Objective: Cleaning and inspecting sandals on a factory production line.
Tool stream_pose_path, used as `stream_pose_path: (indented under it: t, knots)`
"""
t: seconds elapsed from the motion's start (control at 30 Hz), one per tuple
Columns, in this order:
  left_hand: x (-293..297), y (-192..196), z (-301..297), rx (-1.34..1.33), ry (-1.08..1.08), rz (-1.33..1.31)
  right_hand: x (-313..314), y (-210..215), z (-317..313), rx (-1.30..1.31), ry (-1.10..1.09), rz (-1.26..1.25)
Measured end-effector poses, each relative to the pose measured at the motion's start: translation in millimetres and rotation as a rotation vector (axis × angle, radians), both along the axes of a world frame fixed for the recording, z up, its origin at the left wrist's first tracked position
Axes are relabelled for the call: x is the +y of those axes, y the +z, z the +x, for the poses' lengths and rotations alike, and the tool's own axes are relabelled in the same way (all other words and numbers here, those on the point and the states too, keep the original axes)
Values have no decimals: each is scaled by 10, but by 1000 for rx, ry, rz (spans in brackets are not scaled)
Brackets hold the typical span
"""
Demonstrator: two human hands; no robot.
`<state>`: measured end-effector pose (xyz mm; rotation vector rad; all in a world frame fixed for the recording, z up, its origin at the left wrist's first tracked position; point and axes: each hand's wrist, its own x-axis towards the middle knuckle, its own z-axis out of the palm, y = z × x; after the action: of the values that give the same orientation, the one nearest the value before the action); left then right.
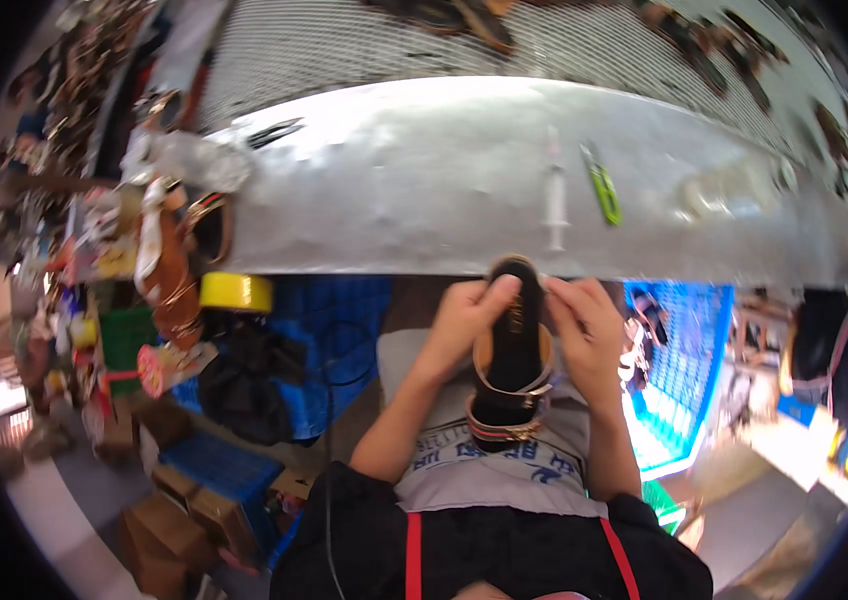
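A black-soled sandal (517, 335) with tan edging and thin straps is held over my lap, just below the metal table's front edge. My left hand (471, 318) grips one side of its upper end, thumb pressed on the insole. At the opposite side of that end, my right hand (587, 318) has thumb and forefinger pinched together at the rim. Whether the pinch takes the rim or something small there is hidden. Below it, a second strapped sandal (502, 428) rests on my apron (424, 475).
On the metal table (394, 190) lie a green-handled cutter (603, 190), a clear syringe (556, 205) and dark tweezers (275, 132). A mesh conveyor (324, 50) carrying sandals runs behind. Yellow tape (236, 292) sits left; a blue crate (684, 375) stands right, cardboard boxes (164, 530) lower left.
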<state>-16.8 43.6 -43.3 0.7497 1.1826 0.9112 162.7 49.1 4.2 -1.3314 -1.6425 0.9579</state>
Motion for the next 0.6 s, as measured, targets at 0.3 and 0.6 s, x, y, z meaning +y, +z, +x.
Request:
stream_pose_path:
  t: [0.3,0.6]
  knots:
    - [-15,-32,106,-60,-36,-26,103,68,113,-138,61,130]
    - [22,-35,83,-71,-43,-12,126,13,190,-227,170,146]
